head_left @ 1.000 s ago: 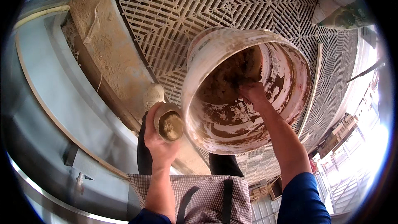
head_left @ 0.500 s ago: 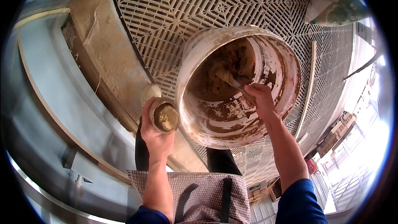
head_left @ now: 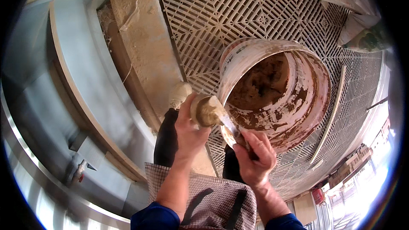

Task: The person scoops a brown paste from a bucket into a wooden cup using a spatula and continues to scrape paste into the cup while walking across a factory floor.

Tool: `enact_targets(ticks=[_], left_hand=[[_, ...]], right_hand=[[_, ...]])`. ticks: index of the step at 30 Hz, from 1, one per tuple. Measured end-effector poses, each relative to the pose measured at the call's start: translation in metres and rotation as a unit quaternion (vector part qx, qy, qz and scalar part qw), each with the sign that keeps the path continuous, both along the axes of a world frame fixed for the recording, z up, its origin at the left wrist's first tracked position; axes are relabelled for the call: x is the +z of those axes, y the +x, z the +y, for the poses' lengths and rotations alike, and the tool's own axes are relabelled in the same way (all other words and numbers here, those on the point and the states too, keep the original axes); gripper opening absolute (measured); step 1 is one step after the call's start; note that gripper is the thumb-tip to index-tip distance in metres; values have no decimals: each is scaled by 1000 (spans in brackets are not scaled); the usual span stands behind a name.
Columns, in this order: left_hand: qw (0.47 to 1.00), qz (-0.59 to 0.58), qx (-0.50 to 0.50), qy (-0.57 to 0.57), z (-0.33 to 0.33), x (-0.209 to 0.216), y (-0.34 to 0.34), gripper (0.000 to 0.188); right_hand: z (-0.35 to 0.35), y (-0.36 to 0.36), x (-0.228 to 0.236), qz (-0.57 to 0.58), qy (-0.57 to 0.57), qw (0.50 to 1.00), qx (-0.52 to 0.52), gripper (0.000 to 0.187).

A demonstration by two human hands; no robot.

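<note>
My left hand [head_left: 189,132] is wrapped around a small round cup [head_left: 200,111], its mouth tipped toward the right. In my right hand [head_left: 257,155] is a putty knife [head_left: 228,124] with a dark handle, its pale blade smeared with tan paste. The blade's tip meets a lump of tan paste [head_left: 209,111] at the mouth of the cup. Just right of both hands stands a large white bucket [head_left: 223,98], tilted toward me and crusted with brown residue. Brown paste [head_left: 262,83] lies deep inside it.
Under the bucket spreads a slotted plastic mat [head_left: 200,21]. A dusty ledge [head_left: 149,42] and a pale blue trough [head_left: 91,55] run along the left, with a small tap [head_left: 79,170] low down. A bag [head_left: 364,36] lies at far right, near a thin strip [head_left: 334,110].
My right hand has drawn the putty knife out of the bucket and across to the cup, bringing paste with it. The whole view has shifted, with the bucket now farther right.
</note>
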State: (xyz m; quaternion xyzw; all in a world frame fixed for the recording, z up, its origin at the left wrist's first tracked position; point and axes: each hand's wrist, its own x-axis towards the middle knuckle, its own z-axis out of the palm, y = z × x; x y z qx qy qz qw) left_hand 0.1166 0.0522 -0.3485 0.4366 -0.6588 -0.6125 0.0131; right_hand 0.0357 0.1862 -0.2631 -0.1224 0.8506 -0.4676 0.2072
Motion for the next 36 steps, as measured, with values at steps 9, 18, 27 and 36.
enact_targets(ticks=[9,18,27,36], left_hand=[[994,-69,-32,-81,-2,8,0,71],[999,-17,32,-25,4,6,-4,66],[996,78,31,-33,1,19,9,62],[985,81,-73,-130,11,92,20,60]], right_hand=[[-18,29,-11,95,83,989,74,28],[5,17,30,35,196,967,156,25],[29,17,76,60,143,981,112,27],[13,35,120,58,183,962,193,23]])
